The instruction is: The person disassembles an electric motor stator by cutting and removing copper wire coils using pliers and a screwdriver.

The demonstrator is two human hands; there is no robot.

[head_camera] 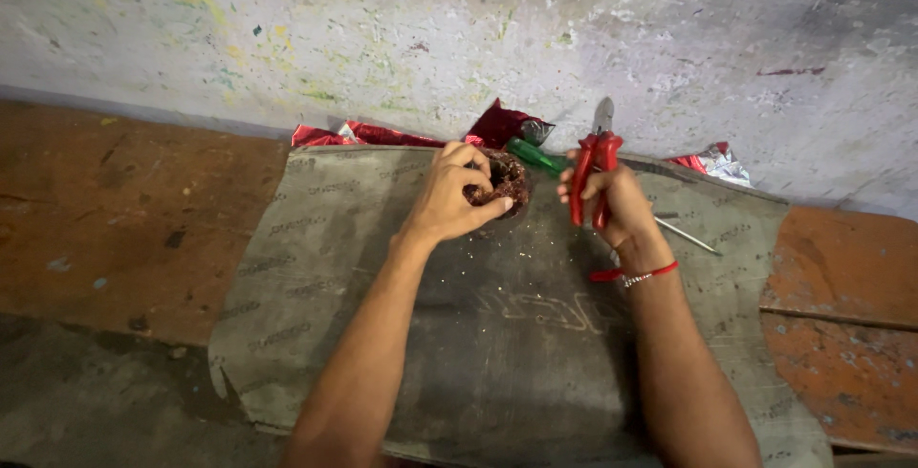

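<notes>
While it rests on the grey mat point(497, 334) near the wall, a dark reddish ring-shaped lump point(505, 181) is pinched by the left hand point(457, 193) — the right hand point(612, 202) is clenched round red-handled pliers point(593, 167), a green-handled screwdriver point(535, 156) just behind.

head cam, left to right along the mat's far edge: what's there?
Red foil wrapper → left hand → dark round part it grips → green screwdriver handle → right hand holding red-handled pliers → crumpled foil.

Crumpled red foil wrappers point(382, 133) along the wall; another, red-and-silver point(712, 160), at right
</notes>
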